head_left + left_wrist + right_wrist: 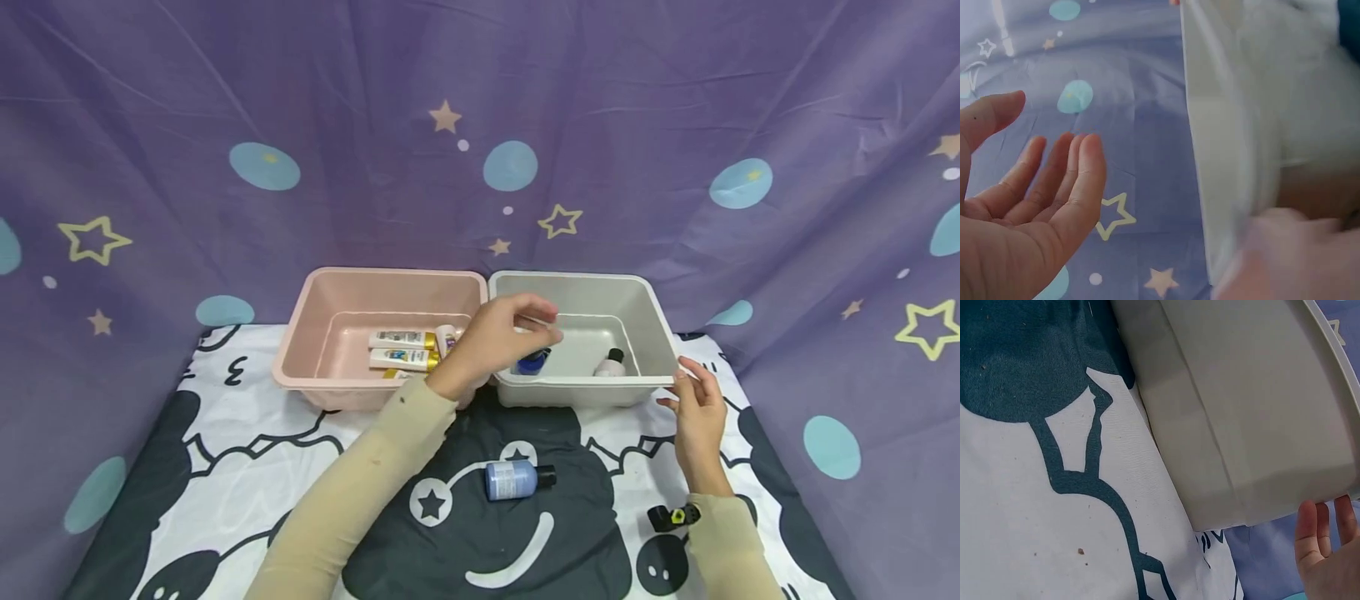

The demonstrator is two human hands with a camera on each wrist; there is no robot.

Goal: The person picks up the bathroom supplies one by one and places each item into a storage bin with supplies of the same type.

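My left hand [551,327] hovers over the left side of a grey bin [577,277], fingers relaxed and holding nothing. The left wrist view shows its empty palm [1041,169] beside the bin wall [1222,156]. Just below it in the bin lies a blue bottle [534,362], with a white bottle with a dark cap [611,364] further right. My right hand [686,381] is at the bin's front right corner with straight fingers; the right wrist view shows the fingers [1325,534] just past the bin's wall [1254,412].
A pink bin [390,272] touches the grey one on the left and holds white tubes with gold caps [405,340]. A pale blue bottle with a black cap [517,480] lies on the black-and-white cloth [247,467] in front. Purple starred fabric surrounds the table.
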